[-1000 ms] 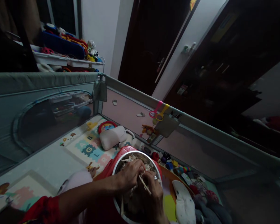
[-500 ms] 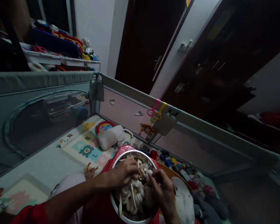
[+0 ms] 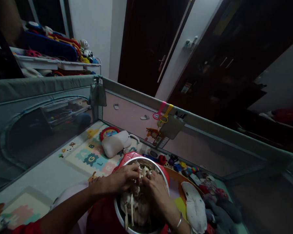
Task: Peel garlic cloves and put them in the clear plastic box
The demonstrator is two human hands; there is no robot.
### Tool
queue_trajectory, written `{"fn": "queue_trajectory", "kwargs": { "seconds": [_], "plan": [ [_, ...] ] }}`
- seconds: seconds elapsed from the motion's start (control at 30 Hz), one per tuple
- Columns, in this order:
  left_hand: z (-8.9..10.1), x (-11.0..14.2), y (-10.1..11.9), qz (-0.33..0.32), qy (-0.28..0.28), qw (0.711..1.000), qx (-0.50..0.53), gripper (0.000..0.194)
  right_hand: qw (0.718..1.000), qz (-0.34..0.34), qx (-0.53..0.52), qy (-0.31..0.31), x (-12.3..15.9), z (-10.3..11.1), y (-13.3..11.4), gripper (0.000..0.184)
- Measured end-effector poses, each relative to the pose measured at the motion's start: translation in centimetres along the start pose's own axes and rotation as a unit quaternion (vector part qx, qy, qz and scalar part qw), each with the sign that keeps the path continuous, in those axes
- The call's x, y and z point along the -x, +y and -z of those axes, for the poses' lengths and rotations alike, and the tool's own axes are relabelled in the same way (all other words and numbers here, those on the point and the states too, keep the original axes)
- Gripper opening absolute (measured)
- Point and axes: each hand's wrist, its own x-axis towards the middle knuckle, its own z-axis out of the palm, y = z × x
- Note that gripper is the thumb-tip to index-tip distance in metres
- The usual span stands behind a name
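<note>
A steel bowl (image 3: 117,213) full of garlic bulbs (image 3: 138,209), long dry stems and loose skins is in front of me, on a red stand (image 3: 127,157). Over the bowl my left hand (image 3: 127,177) has its fingers curled and pinched round a piece of garlic. Close against it, my right hand (image 3: 156,190) bends its fingers over the same spot, closed on the garlic too. The fingers hide most of the piece. A bangle circles my right wrist.
Fabric playpen walls (image 3: 132,90) surround the mat (image 3: 46,169). A white cushion-like object (image 3: 114,144) and a red round toy (image 3: 108,132) lie ahead. Toys (image 3: 180,165) and soft dolls (image 3: 222,208) fill the right side, beside an orange-rimmed item (image 3: 183,178).
My right hand has moved left and inward over the bowl, meeting my left hand. My left hand has shifted slightly left. The view has turned a little.
</note>
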Motion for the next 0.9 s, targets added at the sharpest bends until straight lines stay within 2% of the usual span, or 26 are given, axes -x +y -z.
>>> {"fn": "queue_trajectory", "kwargs": {
  "seconds": [0.13, 0.3, 0.43, 0.5, 0.6, 0.7, 0.8, 0.9],
  "plan": [
    [-0.4, 0.2, -0.4, -0.013, 0.019, 1.0, -0.002, 0.01, 1.0, -0.001, -0.02, -0.018, -0.2, -0.3, 0.1, 0.022],
    [-0.2, 0.0, -0.2, -0.03, 0.06, 0.998, 0.009, 0.011, 0.993, -0.051, -0.106, 0.017, -0.1, 0.3, 1.5, 0.011],
    [-0.4, -0.4, 0.4, -0.03, 0.124, 0.992, 0.006, 0.013, 0.98, -0.077, -0.179, 0.043, 0.5, 1.5, 2.8, 0.017],
    [-0.7, -0.6, 0.8, -0.032, 0.146, 0.989, -0.004, 0.018, 0.953, -0.089, -0.284, 0.048, 0.8, 2.1, 3.0, 0.021],
    [-1.4, -1.0, 1.7, -0.057, 0.162, 0.985, -0.016, 0.025, 0.879, -0.108, -0.463, 0.037, 1.1, 2.8, 2.5, 0.025],
    [-1.8, -1.4, 2.5, -0.08, 0.165, 0.982, -0.039, 0.02, 0.826, -0.124, -0.549, 0.025, 1.2, 3.3, 1.7, 0.023],
    [-1.9, -1.8, 3.1, -0.085, 0.191, 0.976, -0.062, 0.016, 0.792, -0.141, -0.593, 0.035, 1.1, 3.3, 1.5, 0.024],
    [-2.1, -2.2, 3.6, -0.086, 0.225, 0.968, -0.069, 0.016, 0.781, -0.152, -0.6, 0.08, 0.9, 2.9, 1.7, 0.026]
  ]
}}
